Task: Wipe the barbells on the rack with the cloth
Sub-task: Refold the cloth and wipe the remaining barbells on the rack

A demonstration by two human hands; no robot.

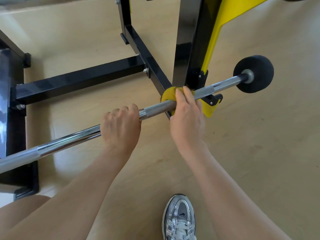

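Note:
A chrome barbell (69,142) runs from the lower left up to a black round end weight (254,74) at the right. It rests in a black and yellow rack hook (212,101). My left hand (121,126) is wrapped around the smooth middle of the bar. My right hand (187,116) presses a yellow cloth (168,94) around the knurled part, just left of the hook. Most of the cloth is hidden under my fingers.
The black rack upright (189,40) with a yellow panel (218,32) rises right behind the cloth. Black floor beams (78,82) spread left across the tan floor. A black bench pad (8,101) stands at the far left. My silver shoe (180,219) is below.

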